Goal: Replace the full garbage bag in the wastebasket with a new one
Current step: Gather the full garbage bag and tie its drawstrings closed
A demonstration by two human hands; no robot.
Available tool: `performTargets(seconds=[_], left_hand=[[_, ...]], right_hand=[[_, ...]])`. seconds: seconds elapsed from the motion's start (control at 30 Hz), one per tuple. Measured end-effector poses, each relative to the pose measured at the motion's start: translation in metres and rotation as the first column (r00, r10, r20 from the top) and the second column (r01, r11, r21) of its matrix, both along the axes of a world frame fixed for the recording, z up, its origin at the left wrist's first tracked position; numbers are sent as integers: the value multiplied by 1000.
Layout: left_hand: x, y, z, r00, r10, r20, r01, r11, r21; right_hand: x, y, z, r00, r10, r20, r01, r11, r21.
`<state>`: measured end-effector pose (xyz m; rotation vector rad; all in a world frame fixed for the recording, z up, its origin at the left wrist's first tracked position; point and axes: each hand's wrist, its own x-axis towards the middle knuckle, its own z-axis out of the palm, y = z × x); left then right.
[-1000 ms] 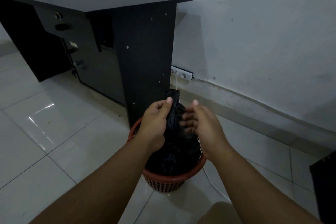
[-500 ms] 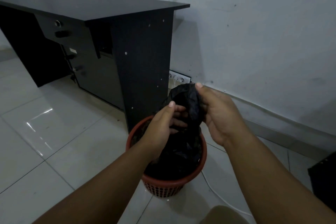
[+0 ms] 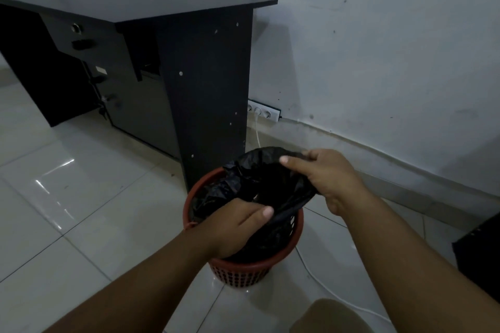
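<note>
A round red perforated wastebasket (image 3: 239,270) stands on the tiled floor beside the desk's side panel. A black garbage bag (image 3: 259,173) sits in it, its mouth pulled wide above the rim. My left hand (image 3: 232,227) grips the near edge of the bag over the basket's near rim. My right hand (image 3: 328,178) pinches the far right edge of the bag, held a little above and right of the rim. The bag's lower part is hidden inside the basket.
A black desk (image 3: 167,43) with drawers stands close behind and left of the basket. A white power strip (image 3: 263,112) lies against the wall, and its white cable (image 3: 319,281) runs along the floor past the basket. A dark cabinet corner (image 3: 479,254) is at the right edge.
Both hands moved apart from the bunched top of the bag. The bag's mouth has spread wide over the basket, with the left hand low at the near rim and the right hand out to the right.
</note>
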<state>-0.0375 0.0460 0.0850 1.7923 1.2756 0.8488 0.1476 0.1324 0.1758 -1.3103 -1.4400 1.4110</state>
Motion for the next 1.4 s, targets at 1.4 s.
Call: performTargets(seconds=[1.4], left_hand=[[9, 37, 1, 321, 571, 756, -252, 820, -513]], right_hand=[[-24, -30, -53, 999, 32, -2, -31, 996, 83]])
